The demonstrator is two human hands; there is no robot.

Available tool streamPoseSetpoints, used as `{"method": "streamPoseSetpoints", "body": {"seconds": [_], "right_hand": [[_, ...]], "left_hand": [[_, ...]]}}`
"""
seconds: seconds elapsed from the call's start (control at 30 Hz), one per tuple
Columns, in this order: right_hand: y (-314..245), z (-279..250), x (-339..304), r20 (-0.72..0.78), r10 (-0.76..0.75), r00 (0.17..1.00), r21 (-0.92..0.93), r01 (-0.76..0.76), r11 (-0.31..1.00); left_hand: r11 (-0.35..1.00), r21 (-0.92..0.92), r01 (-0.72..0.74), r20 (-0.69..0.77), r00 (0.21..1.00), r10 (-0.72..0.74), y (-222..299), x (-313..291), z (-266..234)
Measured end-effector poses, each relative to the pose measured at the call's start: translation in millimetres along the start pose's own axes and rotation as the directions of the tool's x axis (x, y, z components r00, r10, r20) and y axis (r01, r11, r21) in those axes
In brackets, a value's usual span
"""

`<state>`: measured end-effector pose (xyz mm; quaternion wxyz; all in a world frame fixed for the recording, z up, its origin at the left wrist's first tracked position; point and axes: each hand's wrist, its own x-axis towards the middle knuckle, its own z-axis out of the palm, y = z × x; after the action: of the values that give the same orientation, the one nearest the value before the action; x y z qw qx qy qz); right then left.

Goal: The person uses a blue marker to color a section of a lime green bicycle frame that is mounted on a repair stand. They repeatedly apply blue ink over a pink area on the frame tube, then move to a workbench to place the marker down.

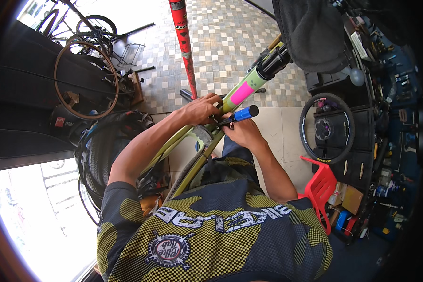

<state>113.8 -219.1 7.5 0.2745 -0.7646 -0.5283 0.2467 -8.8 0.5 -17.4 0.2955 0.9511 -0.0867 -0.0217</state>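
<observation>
A yellow-green bicycle frame (251, 80) with a pink panel slants across in front of me, its far end black. My left hand (199, 111) lies against the frame from the left, its fingers curled in at the tube joint; what its fingertips hold is hidden. On the other side, my right hand (246, 134) is closed around the lower part of a tool with a blue handle (245, 113) and black end. The tool's tip disappears between the hands, by the frame. Just beyond my left hand rises a red post (184, 51).
Dark grey cloth (310, 37) hangs by the frame's far end. To the right are a bicycle tire (301, 127), a red plastic chair (320, 181) and a tool-covered wall (399, 108). Several tires (96, 150), a bare rim (56, 75) and parked bicycles (96, 26) stand left.
</observation>
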Motion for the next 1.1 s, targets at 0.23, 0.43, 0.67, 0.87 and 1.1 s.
{"method": "streamPoseSetpoints", "body": {"seconds": [0.23, 0.43, 0.67, 0.87, 1.1], "right_hand": [[-15, -6, 11, 0.048, 0.003, 0.999, -0.025, -0.002, 1.000], [-7, 5, 7, 0.008, 0.113, 0.994, 0.106, -0.113, 0.988], [21, 32, -12, -0.148, 0.060, 0.987, 0.572, 0.036, 0.819], [32, 58, -17, -0.221, 0.127, 0.967, 0.613, 0.036, 0.789], [41, 68, -22, -0.247, 0.114, 0.962, 0.606, 0.062, 0.793]], "left_hand": [[0.921, -0.378, 0.089, 0.054, 0.996, -0.074, 19, 7, -47], [0.962, -0.273, 0.026, -0.224, 0.971, -0.090, 69, 16, -77], [0.953, -0.296, 0.066, -0.235, 0.962, -0.139, 71, 17, -76], [0.954, -0.290, 0.081, -0.235, 0.960, -0.153, 73, 16, -76], [0.954, -0.287, 0.084, -0.233, 0.960, -0.154, 74, 18, -74]]}}
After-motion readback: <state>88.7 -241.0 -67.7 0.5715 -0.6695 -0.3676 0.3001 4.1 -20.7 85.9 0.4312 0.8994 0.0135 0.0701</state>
